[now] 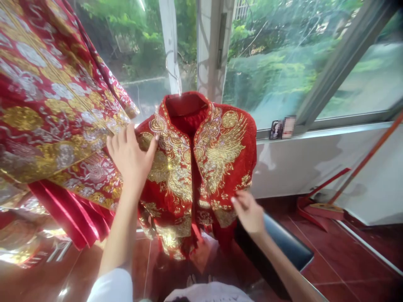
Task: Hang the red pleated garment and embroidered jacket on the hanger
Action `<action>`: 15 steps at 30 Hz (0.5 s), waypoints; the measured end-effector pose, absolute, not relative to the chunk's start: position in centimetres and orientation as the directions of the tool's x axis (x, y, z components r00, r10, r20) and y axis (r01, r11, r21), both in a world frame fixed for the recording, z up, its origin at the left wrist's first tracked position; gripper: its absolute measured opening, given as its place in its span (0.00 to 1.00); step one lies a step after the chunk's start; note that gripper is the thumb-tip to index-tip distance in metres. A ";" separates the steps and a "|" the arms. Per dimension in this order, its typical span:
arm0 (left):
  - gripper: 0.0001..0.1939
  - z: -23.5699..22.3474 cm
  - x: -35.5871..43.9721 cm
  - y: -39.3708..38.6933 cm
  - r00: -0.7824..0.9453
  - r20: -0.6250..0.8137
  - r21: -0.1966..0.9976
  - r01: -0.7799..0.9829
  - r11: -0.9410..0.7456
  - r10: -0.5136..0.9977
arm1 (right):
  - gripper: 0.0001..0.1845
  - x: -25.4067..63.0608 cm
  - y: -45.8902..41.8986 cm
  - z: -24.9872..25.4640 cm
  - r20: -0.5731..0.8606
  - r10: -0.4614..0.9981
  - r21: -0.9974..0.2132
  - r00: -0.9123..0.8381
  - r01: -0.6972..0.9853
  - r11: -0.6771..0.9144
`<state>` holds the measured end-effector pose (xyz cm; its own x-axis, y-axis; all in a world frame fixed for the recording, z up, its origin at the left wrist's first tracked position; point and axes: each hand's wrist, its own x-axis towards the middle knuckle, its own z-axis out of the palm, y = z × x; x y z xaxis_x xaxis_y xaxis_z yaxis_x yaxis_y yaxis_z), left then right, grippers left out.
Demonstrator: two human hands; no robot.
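Note:
A red jacket (225, 167) with gold and silver embroidery hangs in front of me on a hanger with a metal hook (174, 75). Its front edges are parted, showing the red lining at the neck. My left hand (130, 153) is at the shoulder on the left, fingers stretched and thumb apart, the thumb tip against the embroidery. Lower on the right, my right hand (250, 212) has thumb and fingers pinched together at the jacket's side, near the sleeve end and hem. Beside my left hand hangs a larger red garment (59, 105) with gold and silver patterns.
Sliding windows (277, 75) stand behind the jacket, with small picture-like items (277, 130) on the sill. A dark flat-topped seat or board (286, 239) is below my right forearm. A red dustpan (315, 214) and a broom (362, 163) lean at the right wall.

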<state>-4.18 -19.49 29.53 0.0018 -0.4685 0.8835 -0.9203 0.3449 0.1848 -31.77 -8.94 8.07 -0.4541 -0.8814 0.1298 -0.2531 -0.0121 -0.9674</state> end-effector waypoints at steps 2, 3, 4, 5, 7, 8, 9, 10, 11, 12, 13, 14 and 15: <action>0.35 28.3 -4.2 -18.8 0.048 0.888 0.220 -0.918 0.329 -0.458 | 0.16 -34.1 -11.1 14.2 0.597 -0.587 -0.764 -0.546 -0.611 -0.209; 0.36 27.9 -4.2 -18.7 0.064 0.885 0.236 -0.916 0.325 -0.462 | 0.20 -35.1 -12.5 17.1 0.763 -0.453 -0.615 -0.462 -0.736 -0.285; 0.35 27.7 -4.1 -18.8 0.081 0.881 0.250 -0.916 0.314 -0.467 | 0.26 -35.9 -14.0 19.7 0.864 -0.344 -0.477 -0.367 -0.815 -0.329; 0.34 27.7 -4.1 -19.0 0.096 0.877 0.258 -0.920 0.294 -0.471 | 0.32 -36.7 -15.7 21.7 0.911 -0.296 -0.379 -0.287 -0.867 -0.325; 0.30 28.0 -3.8 -19.4 0.109 0.869 0.248 -0.940 0.234 -0.483 | 0.43 -37.7 -19.1 24.4 0.895 -0.405 -0.337 -0.188 -0.879 -0.337; 0.28 28.4 -3.6 -19.6 0.111 0.863 0.240 -0.948 0.207 -0.493 | 0.45 -37.9 -20.7 24.9 0.871 -0.470 -0.345 -0.147 -0.862 -0.371; 0.25 28.8 -3.2 -19.8 0.107 0.853 0.234 -0.953 0.191 -0.511 | 0.44 -38.1 -22.0 25.1 0.847 -0.516 -0.372 -0.126 -0.834 -0.407; 0.22 29.3 -2.7 -19.9 0.099 0.837 0.233 -0.954 0.188 -0.538 | 0.41 -38.2 -23.0 25.0 0.837 -0.534 -0.401 -0.124 -0.802 -0.443; 0.19 29.8 -2.0 -20.0 0.086 0.814 0.242 -0.949 0.200 -0.575 | 0.37 -38.3 -23.6 24.8 0.835 -0.532 -0.430 -0.139 -0.768 -0.474; 0.18 30.3 -1.2 -20.1 0.072 0.782 0.270 -0.934 0.232 -0.619 | 0.31 -38.4 -24.0 24.5 0.837 -0.521 -0.456 -0.166 -0.736 -0.500; 0.18 30.8 -0.4 -20.3 0.050 0.737 0.319 -0.905 0.282 -0.673 | 0.26 -38.6 -24.0 24.3 0.837 -0.510 -0.483 -0.198 -0.706 -0.518; 0.20 31.2 0.5 -20.7 0.019 0.677 0.393 -0.854 0.340 -0.736 | 0.21 -38.9 -23.9 24.3 0.827 -0.514 -0.514 -0.226 -0.674 -0.531; 0.22 31.6 1.5 -21.3 -0.010 0.619 0.485 -0.781 0.392 -0.785 | 0.18 -39.3 -23.7 24.4 0.801 -0.544 -0.560 -0.248 -0.631 -0.536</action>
<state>1.45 -21.25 31.61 -0.0097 -0.7853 0.6190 -0.7813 0.3923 0.4855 -39.31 -23.69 24.43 -0.2484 -0.5442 0.8013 -0.6313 -0.5365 -0.5600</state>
